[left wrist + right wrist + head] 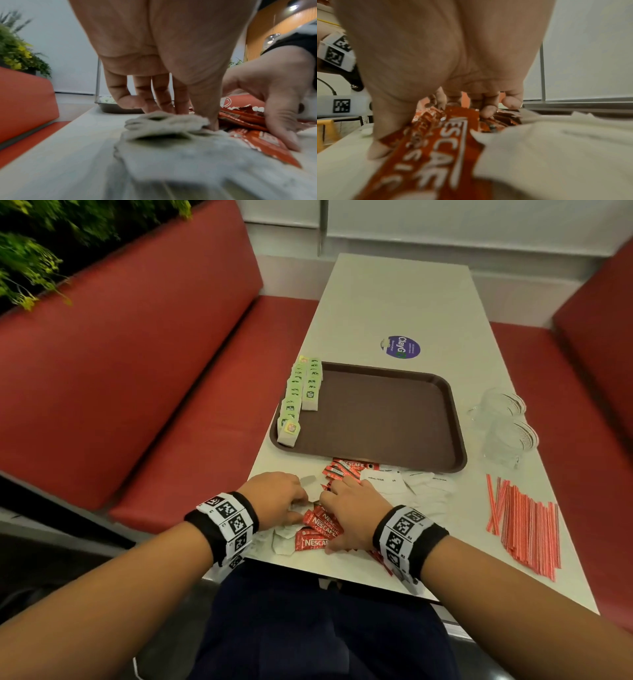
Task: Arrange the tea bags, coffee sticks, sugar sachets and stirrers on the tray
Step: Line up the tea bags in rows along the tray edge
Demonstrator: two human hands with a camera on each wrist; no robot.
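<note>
Sorting Nescafé coffee sticks (317, 525) from white sugar sachets (383, 484) on the counter (394, 302).
Right hand (352, 508) presses spread fingers on sticks; left hand (274, 498) pinches a white sachet (310, 486). Overlapping packets may drag along toward the tray (455, 405).

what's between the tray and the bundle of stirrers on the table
Bare white table lies between the brown tray and the red striped stirrers; the head view shows it.

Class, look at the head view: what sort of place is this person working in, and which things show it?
Probably a cafe or canteen booth: red padded bench seats flank a long white table, with a brown serving tray and red coffee sticks.
</note>
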